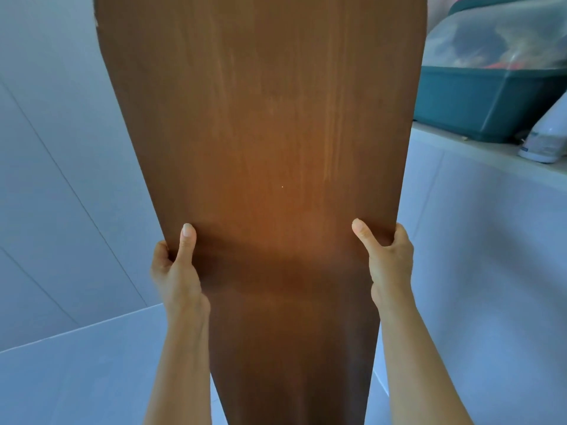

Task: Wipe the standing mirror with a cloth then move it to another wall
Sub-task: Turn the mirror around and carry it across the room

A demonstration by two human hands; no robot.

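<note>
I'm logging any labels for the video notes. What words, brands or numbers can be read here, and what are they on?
No text can be read.
White bottle on the ledge: a pale label band, too blurred to read.
Teal bin: no visible lettering.
Brown back of the mirror, gripped by the left hand and right hand: no print, only streaks.

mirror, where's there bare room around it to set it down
Left of the mirror, the tiled wall and pale floor below are bare. Right is crowded: the ledge carries a teal bin and a white bottle.
</note>
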